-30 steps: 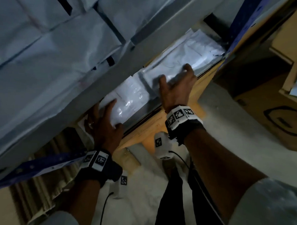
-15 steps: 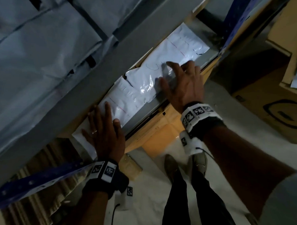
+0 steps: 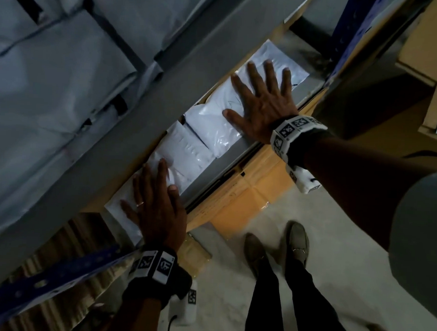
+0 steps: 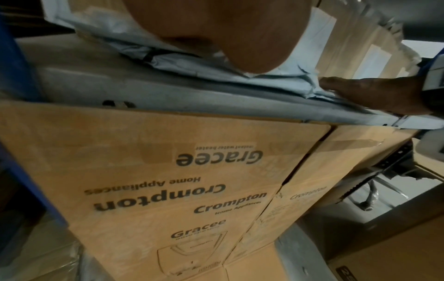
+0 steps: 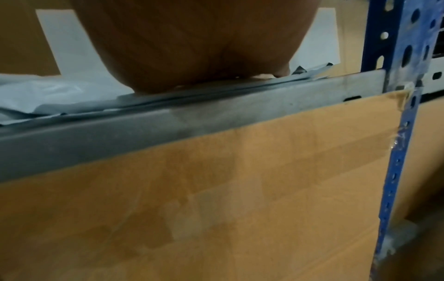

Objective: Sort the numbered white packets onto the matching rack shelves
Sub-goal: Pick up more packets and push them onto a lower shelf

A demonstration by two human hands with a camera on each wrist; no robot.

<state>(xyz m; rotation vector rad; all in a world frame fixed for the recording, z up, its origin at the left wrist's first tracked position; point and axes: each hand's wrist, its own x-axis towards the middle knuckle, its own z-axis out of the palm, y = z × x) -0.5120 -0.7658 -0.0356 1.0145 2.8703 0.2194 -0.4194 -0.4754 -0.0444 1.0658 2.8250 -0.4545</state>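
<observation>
White packets (image 3: 209, 132) lie in a row on the grey rack shelf (image 3: 240, 153), above stacked cardboard boxes (image 4: 168, 190). Your right hand (image 3: 261, 106) and left hand (image 3: 158, 207) each press flat on them, grip spread, fingers straight.

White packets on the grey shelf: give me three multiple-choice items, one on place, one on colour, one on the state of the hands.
1. Where does the right hand rest?
A. On a white packet on the grey shelf
B. On the floor
C. On a cardboard box lid

2. What colour is the rack upright?
A. Red
B. Blue
C. Yellow

3. How is the left hand set?
A. Fist closed on nothing
B. Pinching a packet in the air
C. Flat, fingers straight, on a packet

Answers: 1 A, the spread palm lies on the packet at the shelf's right end. 2 B, the perforated post is blue in the right wrist view. 3 C, its fingers lie straight over the left packet.
</observation>
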